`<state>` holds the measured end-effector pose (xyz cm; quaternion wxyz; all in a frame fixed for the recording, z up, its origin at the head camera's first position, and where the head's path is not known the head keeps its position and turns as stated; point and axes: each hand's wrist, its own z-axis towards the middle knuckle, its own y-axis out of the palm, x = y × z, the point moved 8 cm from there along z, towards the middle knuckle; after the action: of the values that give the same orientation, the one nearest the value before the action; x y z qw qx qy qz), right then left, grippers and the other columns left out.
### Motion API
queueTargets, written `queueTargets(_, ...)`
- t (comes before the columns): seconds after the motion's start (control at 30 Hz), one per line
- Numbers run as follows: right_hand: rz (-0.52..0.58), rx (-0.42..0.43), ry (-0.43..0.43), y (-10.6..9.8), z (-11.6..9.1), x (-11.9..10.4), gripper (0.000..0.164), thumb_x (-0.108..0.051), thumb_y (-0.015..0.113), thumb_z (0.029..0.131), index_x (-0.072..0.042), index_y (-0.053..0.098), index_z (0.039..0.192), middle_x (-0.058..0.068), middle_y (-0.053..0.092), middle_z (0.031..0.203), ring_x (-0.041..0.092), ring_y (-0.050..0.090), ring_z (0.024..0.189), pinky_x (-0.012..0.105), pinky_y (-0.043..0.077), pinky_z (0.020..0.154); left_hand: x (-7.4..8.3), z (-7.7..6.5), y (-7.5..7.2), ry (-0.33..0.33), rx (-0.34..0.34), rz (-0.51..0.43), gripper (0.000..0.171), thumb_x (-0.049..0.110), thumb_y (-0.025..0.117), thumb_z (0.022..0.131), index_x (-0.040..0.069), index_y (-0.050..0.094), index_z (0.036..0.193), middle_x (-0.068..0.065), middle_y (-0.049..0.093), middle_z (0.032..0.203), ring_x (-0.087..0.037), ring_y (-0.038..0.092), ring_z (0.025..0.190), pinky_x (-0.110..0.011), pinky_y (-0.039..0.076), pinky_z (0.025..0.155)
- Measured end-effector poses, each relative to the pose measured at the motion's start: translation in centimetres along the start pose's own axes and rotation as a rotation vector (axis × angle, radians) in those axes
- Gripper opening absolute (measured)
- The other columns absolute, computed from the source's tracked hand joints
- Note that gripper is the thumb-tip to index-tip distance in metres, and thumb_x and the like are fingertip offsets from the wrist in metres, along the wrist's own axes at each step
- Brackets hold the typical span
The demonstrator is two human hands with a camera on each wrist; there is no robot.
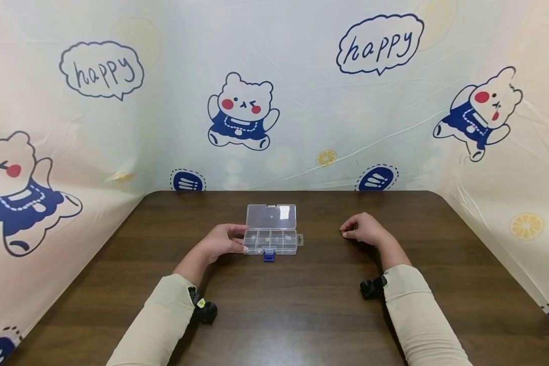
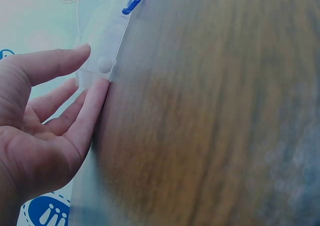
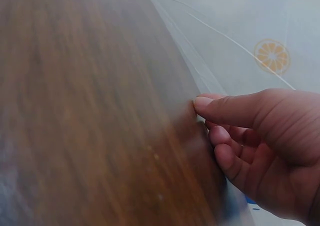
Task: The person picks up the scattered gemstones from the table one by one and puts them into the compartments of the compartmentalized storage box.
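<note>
A clear plastic compartment box (image 1: pixel 270 241) lies on the table with its lid (image 1: pixel 271 217) raised at the back. Its blue latch (image 1: pixel 269 255) hangs down at the front. Tiny pale and yellowish pieces sit in its compartments, too small to identify. My left hand (image 1: pixel 221 240) holds the box's left end between thumb and fingers; the left wrist view shows fingertips at its corner. To the right of the box, my right hand (image 1: pixel 365 230) is low over the table, thumb and forefinger pinched together. At their tips shows a tiny dark object (image 3: pixel 194 106), mostly hidden, its kind unclear.
The brown wooden table (image 1: pixel 279 305) has rounded back corners. A pale cloth (image 1: pixel 302 101) printed with bears and lettering hangs behind and along both sides. A clear hanging tab (image 1: pixel 300 239) sticks out from the box's right end. Small black cameras sit on both wrists.
</note>
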<state>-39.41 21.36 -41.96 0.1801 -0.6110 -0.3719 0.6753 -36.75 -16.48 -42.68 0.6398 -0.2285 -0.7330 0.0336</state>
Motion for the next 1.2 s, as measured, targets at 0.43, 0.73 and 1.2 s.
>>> queueTargets(0.43, 0.086, 0.030, -0.066, -0.2, -0.3, -1.1, 0.017, -0.008, 0.074, 0.087, -0.002, 0.073, 0.103, 0.006, 0.068, 0.090, 0.019, 0.056, 0.071, 0.031, 0.054, 0.060, -0.1, 0.0, 0.0, 0.009, 0.004, 0.003, 0.068, -0.006, 0.081, 0.072, 0.002, 0.055, 0.135, -0.019, 0.058, 0.130, -0.026, 0.064, 0.100, -0.034, 0.056, 0.084)
queueTargets(0.73, 0.110, 0.044, -0.129, -0.3, -0.5, -2.4, 0.022, -0.011, 0.073, 0.087, 0.001, 0.071, 0.105, 0.007, 0.066, 0.089, 0.020, 0.057, 0.073, 0.032, 0.054, 0.062, -0.1, 0.1, 0.0, 0.017, 0.001, 0.007, 0.068, -0.005, 0.081, 0.073, 0.002, 0.055, 0.135, -0.020, 0.057, 0.130, -0.026, 0.064, 0.100, -0.034, 0.056, 0.084)
queueTargets(1.2, 0.099, 0.069, -0.167, 0.1, -0.4, -4.5, 0.021, -0.014, 0.074, 0.088, -0.003, 0.072, 0.106, 0.005, 0.067, 0.091, 0.023, 0.057, 0.080, 0.031, 0.054, 0.068, 0.0, 0.0, 0.0, 0.009, 0.013, 0.014, 0.067, -0.005, 0.080, 0.073, 0.002, 0.056, 0.135, -0.019, 0.058, 0.129, -0.026, 0.064, 0.099, -0.034, 0.056, 0.084)
